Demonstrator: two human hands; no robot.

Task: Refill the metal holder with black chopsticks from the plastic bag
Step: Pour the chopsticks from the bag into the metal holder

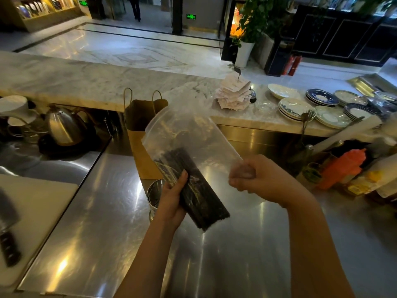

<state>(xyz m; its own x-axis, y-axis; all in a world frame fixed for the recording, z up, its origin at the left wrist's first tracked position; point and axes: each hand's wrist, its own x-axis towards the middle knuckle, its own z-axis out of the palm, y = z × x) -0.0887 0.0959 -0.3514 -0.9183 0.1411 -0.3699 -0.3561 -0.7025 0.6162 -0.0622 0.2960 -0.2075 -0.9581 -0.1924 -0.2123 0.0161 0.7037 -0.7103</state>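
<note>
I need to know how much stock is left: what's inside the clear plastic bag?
A bundle of black chopsticks fills the lower part of the plastic bag; the upper part looks empty. The left hand grips the bundle through the plastic, covering some of it, so no count is possible.

Steel counter (103, 211) — on it the metal holder (155, 195), a paper bag (140, 134), a kettle (62, 125).

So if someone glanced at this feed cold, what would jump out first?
The clear plastic bag held up mid-frame, with the black chopsticks bundled inside, gripped by the left hand while the right hand pinches the bag's edge. Just below, the metal holder stands on the steel counter.
</note>
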